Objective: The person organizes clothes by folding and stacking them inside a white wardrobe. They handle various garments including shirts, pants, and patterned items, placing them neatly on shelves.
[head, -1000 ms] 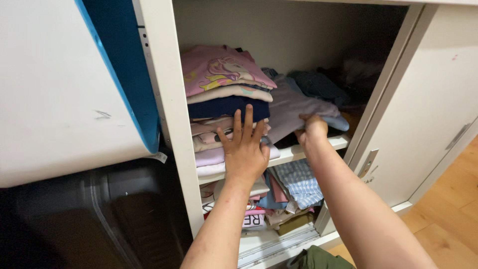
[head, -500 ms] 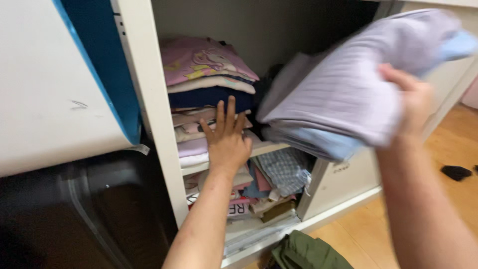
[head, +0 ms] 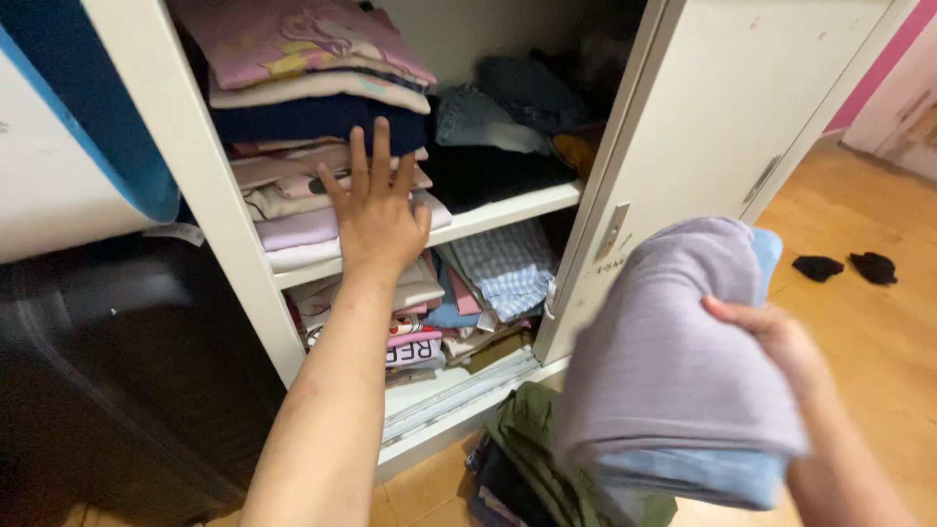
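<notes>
My left hand [head: 376, 205] presses flat, fingers spread, against the front of a stack of folded clothes [head: 312, 127] on the upper shelf [head: 508, 210] of a white wardrobe. A pink top with a cartoon print lies on top of that stack. My right hand [head: 771, 337] grips a folded bundle of lilac and light blue garments [head: 673, 381], held out in front of the wardrobe, low and to the right, above the floor.
The wardrobe door [head: 722, 127] stands open on the right. Dark clothes [head: 508, 107] lie deeper on the upper shelf, and a checked cloth [head: 508, 268] hangs among clothes on the lower shelf. A green garment pile [head: 532, 439] lies on the wooden floor; two dark socks [head: 844, 265] lie farther right. A black suitcase [head: 117, 381] stands at left.
My right hand pulled the lilac and blue bundle off the upper shelf, swung it out and lowered it to the right. My left hand stayed pressed on the stack.
</notes>
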